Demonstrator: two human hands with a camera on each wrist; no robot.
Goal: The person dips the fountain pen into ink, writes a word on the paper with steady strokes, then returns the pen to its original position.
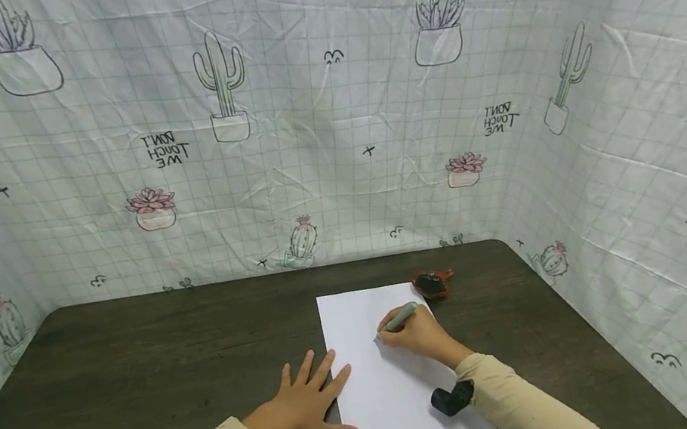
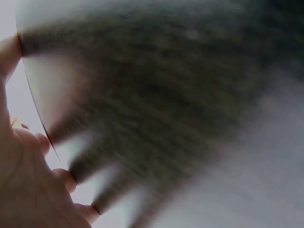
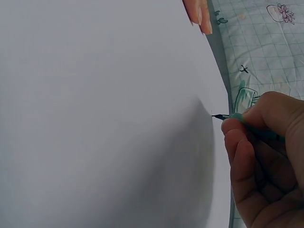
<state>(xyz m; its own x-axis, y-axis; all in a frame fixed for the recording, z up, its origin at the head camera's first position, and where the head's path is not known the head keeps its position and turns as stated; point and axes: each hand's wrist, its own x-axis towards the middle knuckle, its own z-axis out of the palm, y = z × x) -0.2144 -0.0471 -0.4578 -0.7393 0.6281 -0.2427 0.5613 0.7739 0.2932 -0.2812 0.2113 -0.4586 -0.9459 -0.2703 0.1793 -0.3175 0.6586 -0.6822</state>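
Note:
A white sheet of paper [image 1: 382,392] lies upright on the dark table. My right hand [image 1: 416,336] pinches a green pen [image 1: 400,316] over its upper half. In the right wrist view the pen tip [image 3: 217,116] meets the paper, at a short thin dark stroke [image 3: 212,113]. My left hand [image 1: 304,405] rests with fingers spread along the left side of the sheet, thumb and fingertips over its edge. The left wrist view shows this hand [image 2: 28,185] only at its left side, with blurred dark tabletop beyond.
By the paper's top right corner lies a reddish-brown item with a dark glossy face, like folded sunglasses [image 1: 432,285]. A black camera [image 1: 452,399] sits at the right wrist. The dark wooden table [image 1: 137,373] is bordered by a cactus-print cloth [image 1: 320,157] behind and at both sides.

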